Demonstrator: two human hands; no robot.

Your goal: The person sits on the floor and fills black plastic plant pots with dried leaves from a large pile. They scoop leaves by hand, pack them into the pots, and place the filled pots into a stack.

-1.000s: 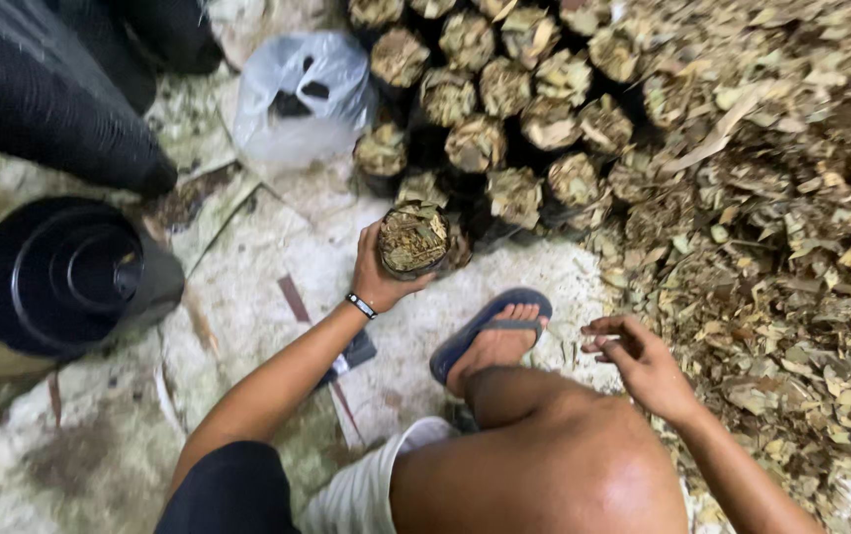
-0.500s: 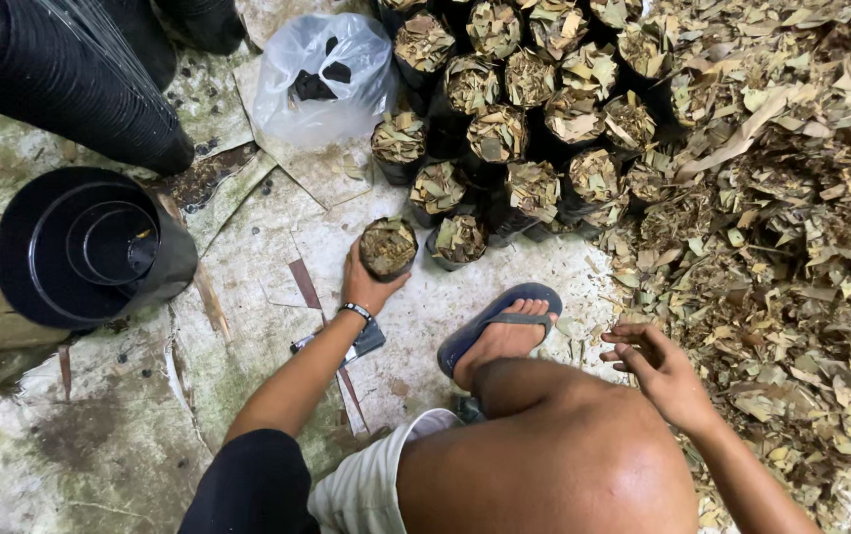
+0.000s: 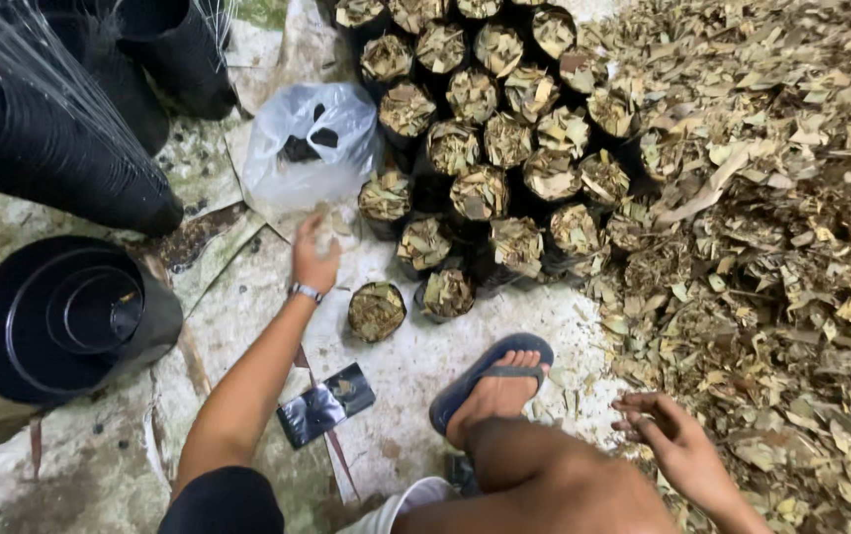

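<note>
While my left hand [image 3: 314, 259] reaches toward the clear plastic bag [image 3: 307, 148], fingers loosely curled around a small, blurred clear piece, the filled pot [image 3: 376, 311] stands alone on the floor, just beside the packed rows of pots [image 3: 490, 129]. My right hand [image 3: 671, 440] hovers open and empty over the dry leaf pile [image 3: 781, 247].

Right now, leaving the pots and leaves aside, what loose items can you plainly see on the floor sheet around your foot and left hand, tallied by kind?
Clear plastic bag: 1
Blue rubber flip-flop: 1
Dark shiny flat packet: 1
Total: 3
</note>
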